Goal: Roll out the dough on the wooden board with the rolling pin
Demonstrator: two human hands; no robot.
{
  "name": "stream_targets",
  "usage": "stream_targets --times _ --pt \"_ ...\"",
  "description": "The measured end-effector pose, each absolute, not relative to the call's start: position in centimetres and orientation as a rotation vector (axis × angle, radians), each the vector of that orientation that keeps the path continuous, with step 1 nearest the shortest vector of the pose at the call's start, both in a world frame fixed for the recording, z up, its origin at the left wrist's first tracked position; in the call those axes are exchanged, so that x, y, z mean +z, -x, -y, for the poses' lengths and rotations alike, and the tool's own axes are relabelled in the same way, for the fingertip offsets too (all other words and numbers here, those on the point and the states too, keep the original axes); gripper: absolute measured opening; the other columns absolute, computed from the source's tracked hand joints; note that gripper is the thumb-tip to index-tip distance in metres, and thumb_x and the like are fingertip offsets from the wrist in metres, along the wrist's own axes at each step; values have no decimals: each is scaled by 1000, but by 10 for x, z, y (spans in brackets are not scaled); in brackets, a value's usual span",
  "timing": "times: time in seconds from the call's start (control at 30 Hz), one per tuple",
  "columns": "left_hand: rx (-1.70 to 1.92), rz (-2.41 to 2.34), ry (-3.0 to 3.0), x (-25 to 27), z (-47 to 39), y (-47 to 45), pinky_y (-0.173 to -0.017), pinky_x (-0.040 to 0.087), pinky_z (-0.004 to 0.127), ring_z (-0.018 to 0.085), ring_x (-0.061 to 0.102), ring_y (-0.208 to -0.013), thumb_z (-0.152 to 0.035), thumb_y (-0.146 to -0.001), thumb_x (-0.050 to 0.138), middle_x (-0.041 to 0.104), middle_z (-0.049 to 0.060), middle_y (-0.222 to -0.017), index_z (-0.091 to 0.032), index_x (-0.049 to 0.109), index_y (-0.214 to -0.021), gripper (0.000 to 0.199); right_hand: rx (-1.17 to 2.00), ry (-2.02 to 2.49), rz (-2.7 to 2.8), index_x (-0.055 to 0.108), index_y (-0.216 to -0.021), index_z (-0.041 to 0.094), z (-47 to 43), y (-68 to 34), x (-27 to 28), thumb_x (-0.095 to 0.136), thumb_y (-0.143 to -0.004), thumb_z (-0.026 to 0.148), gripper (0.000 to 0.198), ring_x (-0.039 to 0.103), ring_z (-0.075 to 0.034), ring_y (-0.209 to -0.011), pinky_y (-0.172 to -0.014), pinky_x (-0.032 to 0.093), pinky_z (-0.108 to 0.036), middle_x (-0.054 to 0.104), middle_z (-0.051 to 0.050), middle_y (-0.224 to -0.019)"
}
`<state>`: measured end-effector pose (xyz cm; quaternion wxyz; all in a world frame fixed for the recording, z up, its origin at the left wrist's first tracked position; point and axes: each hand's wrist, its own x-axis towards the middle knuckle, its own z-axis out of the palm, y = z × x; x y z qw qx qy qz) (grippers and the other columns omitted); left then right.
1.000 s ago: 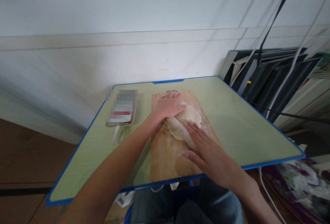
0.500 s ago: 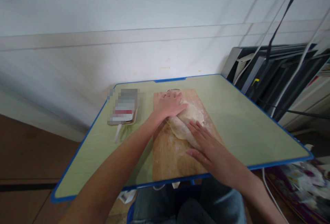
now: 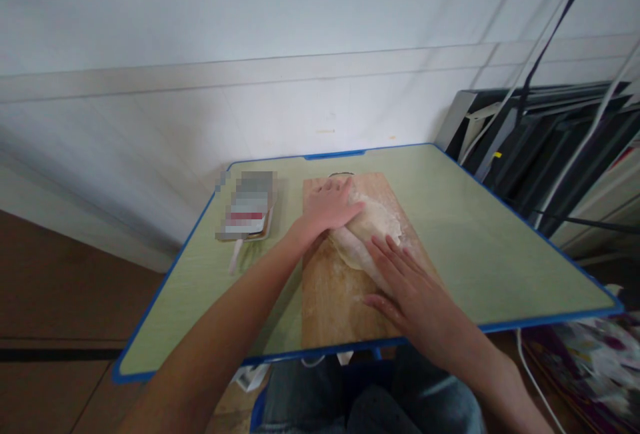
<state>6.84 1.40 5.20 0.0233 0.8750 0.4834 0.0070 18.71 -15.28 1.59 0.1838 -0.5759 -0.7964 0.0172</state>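
Observation:
A pale, flattened sheet of dough lies on a wooden board dusted with flour. Across it a thick rolled part slants from upper left to lower right; whether a rolling pin is inside is hidden. My left hand rests palm down over the upper left end of the roll, fingers stretched forward and thumb out to the right. Over the lower right end lies my right hand, also palm down, with its fingers extended and thumb apart.
The board sits on a light green table with a blue edge. To the left is a blurred-out package, with a white handle-like piece before it. Dark flat panels lean beyond the right edge; a wall stands behind.
The view has shifted slightly, so the scene sits a little further right. Both hands stay on the roll in nearly the same place.

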Motion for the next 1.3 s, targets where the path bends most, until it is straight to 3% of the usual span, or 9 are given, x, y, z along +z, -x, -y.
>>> stream_targets --times 0.37,0.7,0.97,1.13,1.3 --pt "94 -1499 -2807 44 2 -40 -110 26 41 24 34 -135 -46 -94 29 41 10 -145 -17 29 -143 57 -101 1592 2265 42 -136 3 162 -171 17 59 -82 32 64 34 -31 -132 -104 39 -45 40 -21 -142" --pt "83 -1445 -2744 48 -22 -81 -99 40 44 28 43 -128 -52 -88 37 43 11 -143 -17 39 -136 59 37 1712 2228 42 -138 6 154 -190 22 35 -92 48 62 24 -30 -136 -109 26 -52 38 -19 -144" --pt "91 -1475 -2765 47 -1 -44 -108 29 41 23 39 -132 -44 -93 31 44 6 -143 -20 38 -137 51 9 1603 2210 36 -140 4 170 -163 18 50 -87 41 66 26 -29 -136 -106 35 -47 35 -21 -145" --pt "76 -1498 -2736 48 -13 -67 -100 39 44 28 45 -127 -46 -89 38 47 12 -140 -17 41 -135 55 51 1637 2233 38 -139 3 161 -179 19 44 -90 43 63 31 -27 -134 -107 31 -48 39 -22 -142" --pt "122 -1480 -2748 47 -12 -76 -97 42 43 27 50 -122 -42 -89 37 50 10 -137 -19 45 -131 48 57 1631 2246 35 -140 3 161 -184 20 41 -92 43 63 30 -26 -135 -108 30 -49 39 -22 -142"
